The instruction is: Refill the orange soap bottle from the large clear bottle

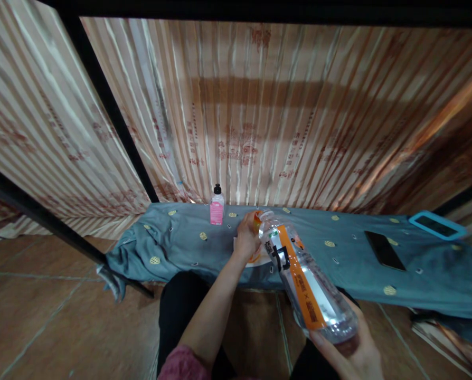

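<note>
A large clear plastic bottle (311, 285) with an orange and silver label slants across the front, its neck up and to the left. My right hand (352, 343) is closed round its base. At the neck end, my left hand (247, 237) has its fingers closed on an orange piece (257, 220), possibly the cap; the fingers partly hide it. Below this hand, a white and orange item (260, 258) shows on the cloth, mostly covered by the hand and bottle. Behind and to the left stands a small pink-labelled bottle (216, 208) with a black top.
A grey-green cloth (180, 237) with pineapple prints covers the low bench. On its right lie a black phone (384, 250) and a blue-framed device (437, 225). Dark metal bars (113, 105) frame the space, with a striped curtain (236, 116) behind. Tiled floor (54, 306) shows below.
</note>
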### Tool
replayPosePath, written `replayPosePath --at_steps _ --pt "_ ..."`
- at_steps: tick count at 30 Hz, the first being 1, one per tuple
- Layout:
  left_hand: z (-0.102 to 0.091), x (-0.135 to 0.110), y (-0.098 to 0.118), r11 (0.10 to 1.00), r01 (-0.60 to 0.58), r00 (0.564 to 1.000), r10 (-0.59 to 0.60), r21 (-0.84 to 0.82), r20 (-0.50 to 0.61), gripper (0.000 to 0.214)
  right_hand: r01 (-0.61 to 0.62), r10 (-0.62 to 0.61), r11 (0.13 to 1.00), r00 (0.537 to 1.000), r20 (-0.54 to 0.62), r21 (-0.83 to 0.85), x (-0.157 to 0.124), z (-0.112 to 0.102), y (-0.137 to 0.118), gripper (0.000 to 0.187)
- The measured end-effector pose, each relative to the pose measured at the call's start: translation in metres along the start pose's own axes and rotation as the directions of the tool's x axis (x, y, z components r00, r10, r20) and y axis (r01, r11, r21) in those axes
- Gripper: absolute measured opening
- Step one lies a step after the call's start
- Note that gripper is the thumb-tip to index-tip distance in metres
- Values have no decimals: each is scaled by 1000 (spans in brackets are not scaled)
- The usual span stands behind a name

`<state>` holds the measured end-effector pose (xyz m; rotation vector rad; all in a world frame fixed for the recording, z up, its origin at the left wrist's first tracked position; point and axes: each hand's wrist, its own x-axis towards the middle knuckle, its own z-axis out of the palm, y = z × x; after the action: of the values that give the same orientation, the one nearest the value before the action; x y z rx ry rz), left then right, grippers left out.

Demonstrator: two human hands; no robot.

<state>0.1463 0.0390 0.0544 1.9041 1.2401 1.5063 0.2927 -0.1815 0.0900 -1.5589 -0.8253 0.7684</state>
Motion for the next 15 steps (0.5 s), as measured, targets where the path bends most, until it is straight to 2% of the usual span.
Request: replayPosePath --at_steps 15 --pt "-1 0 1 1000 3 1000 -3 18 -3 23 2 -2 1000 1000 -2 -16 0 -2 4 82"
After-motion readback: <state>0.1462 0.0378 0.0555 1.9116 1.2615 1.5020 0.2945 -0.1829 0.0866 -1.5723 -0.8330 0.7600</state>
